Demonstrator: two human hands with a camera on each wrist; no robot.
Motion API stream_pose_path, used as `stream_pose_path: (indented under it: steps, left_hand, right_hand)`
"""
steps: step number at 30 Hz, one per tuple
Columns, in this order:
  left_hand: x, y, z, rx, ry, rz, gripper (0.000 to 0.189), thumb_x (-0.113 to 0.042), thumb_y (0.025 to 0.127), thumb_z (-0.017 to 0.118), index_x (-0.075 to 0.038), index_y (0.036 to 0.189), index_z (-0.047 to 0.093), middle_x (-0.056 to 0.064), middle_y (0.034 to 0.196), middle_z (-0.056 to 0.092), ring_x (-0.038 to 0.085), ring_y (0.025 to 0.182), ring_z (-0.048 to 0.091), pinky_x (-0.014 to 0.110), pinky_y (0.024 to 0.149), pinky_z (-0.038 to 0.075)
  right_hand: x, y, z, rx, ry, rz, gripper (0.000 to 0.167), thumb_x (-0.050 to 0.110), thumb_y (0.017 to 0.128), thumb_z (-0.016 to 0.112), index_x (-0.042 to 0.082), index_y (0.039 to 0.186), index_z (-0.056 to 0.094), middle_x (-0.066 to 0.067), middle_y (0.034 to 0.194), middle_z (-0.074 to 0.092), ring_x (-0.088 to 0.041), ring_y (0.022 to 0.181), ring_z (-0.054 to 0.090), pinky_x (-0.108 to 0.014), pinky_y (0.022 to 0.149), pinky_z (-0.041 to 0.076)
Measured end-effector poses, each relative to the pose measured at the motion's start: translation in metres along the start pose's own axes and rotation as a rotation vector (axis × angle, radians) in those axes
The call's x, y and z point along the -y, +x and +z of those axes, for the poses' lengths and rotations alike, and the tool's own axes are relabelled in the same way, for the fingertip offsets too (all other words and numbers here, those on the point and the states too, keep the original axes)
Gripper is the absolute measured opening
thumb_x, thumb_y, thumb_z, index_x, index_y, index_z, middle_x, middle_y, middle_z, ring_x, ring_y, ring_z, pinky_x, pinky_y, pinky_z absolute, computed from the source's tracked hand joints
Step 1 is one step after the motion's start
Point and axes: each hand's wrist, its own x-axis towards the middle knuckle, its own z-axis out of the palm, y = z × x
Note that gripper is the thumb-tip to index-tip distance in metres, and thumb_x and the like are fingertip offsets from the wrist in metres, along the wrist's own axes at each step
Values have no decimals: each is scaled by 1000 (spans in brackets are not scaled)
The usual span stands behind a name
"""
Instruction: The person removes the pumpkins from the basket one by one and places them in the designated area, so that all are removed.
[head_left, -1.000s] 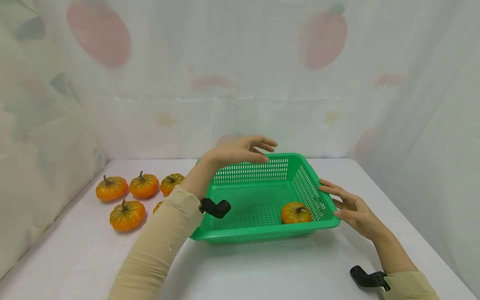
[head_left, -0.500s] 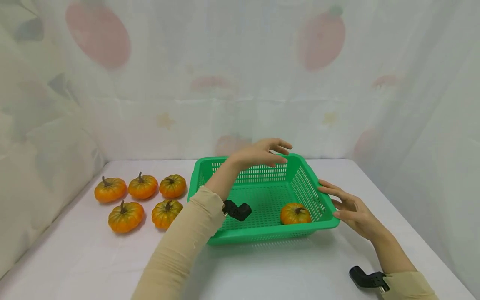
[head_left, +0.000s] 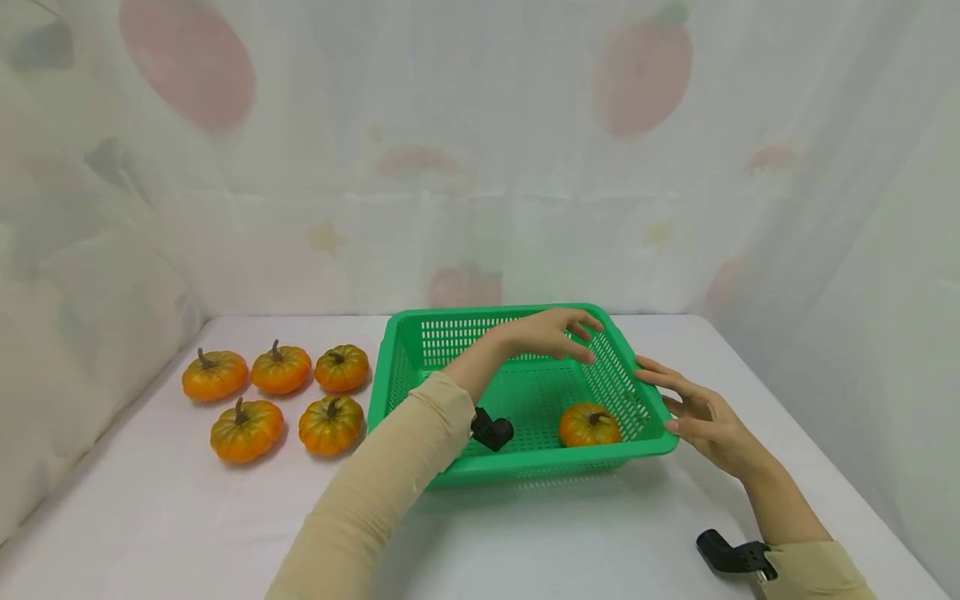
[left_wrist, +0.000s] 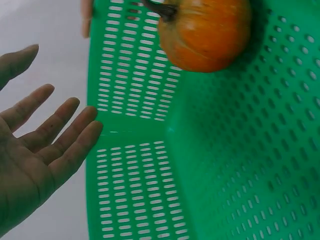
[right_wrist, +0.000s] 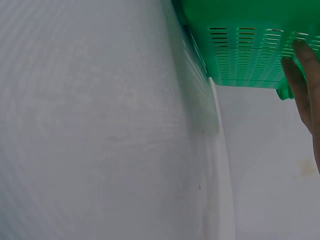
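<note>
In the head view a green plastic basket (head_left: 495, 479) stands on the table, with one small orange pumpkin (head_left: 589, 425) in its near right corner. Over the far right part of the basket hovers my left hand (head_left: 551, 333), its fingers spread and holding nothing. The left wrist view has this hand (left_wrist: 35, 155) palm up beside the basket rim, with the pumpkin (left_wrist: 207, 32) farther inside. My right hand (head_left: 701, 421) touches the basket's right rim with extended fingers and thumb. Part of that hand (right_wrist: 306, 85) appears against the basket's slotted outer wall (right_wrist: 245, 55) in the right wrist view.
Left of the basket, several more pumpkins (head_left: 331, 425) lie in two rows on the white-covered table (head_left: 150, 517). A pale printed curtain (head_left: 525, 150) hangs behind the table, with cloth along both sides.
My left hand has moved right and then lower over the basket, uncovering the pumpkins nearest the basket on the left. My right hand stays at the rim.
</note>
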Motion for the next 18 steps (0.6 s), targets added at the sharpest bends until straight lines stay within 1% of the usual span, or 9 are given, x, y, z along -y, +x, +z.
stream_pose_path:
  steps: [4, 7, 11, 14, 16, 18]
  left_hand:
    - [3, 5, 5, 63, 26, -17, 64, -29, 93, 69, -18, 149, 41, 9, 155, 44, 24, 140, 47, 46, 108, 49]
    - [4, 5, 7, 137, 53, -50, 62, -30, 93, 69, -20, 149, 43, 8, 156, 43, 24, 142, 46, 47, 109, 48]
    - [4, 6, 9, 280, 67, -116, 61, -30, 93, 68, -22, 148, 44, 9, 156, 42, 25, 142, 45, 50, 113, 44]
    - [5, 9, 11, 370, 55, -148, 59, -29, 94, 67, -22, 148, 44, 7, 158, 40, 24, 142, 45, 50, 116, 41]
    - [6, 11, 13, 407, 40, -163, 59, -28, 95, 65, -22, 149, 43, 6, 159, 39, 23, 143, 44, 50, 117, 40]
    - [9, 14, 15, 430, 13, -179, 59, -27, 95, 65, -23, 150, 42, 6, 160, 36, 24, 144, 43, 50, 117, 39]
  right_hand:
    - [1, 0, 0, -7, -16, -1, 60, -14, 89, 33, -15, 148, 24, -13, 168, 7, -11, 147, 34, -25, 109, 47]
    - [1, 0, 0, -18, -28, 17, 60, -13, 88, 34, -15, 148, 25, -14, 168, 7, -9, 149, 30, -23, 111, 44]
    - [1, 0, 0, -27, -44, 25, 60, -13, 88, 35, -15, 147, 26, -14, 167, 7, -7, 150, 26, -20, 112, 41]
    - [1, 0, 1, -32, -52, 22, 59, -13, 88, 35, -16, 146, 26, -15, 167, 7, -6, 150, 26, -19, 112, 40]
    - [2, 0, 1, -33, -58, 19, 59, -13, 88, 35, -16, 146, 26, -15, 167, 7, -6, 150, 25, -18, 112, 39]
    - [2, -1, 1, -36, -59, 21, 60, -13, 88, 35, -16, 146, 26, -15, 167, 7, -5, 150, 25, -18, 113, 39]
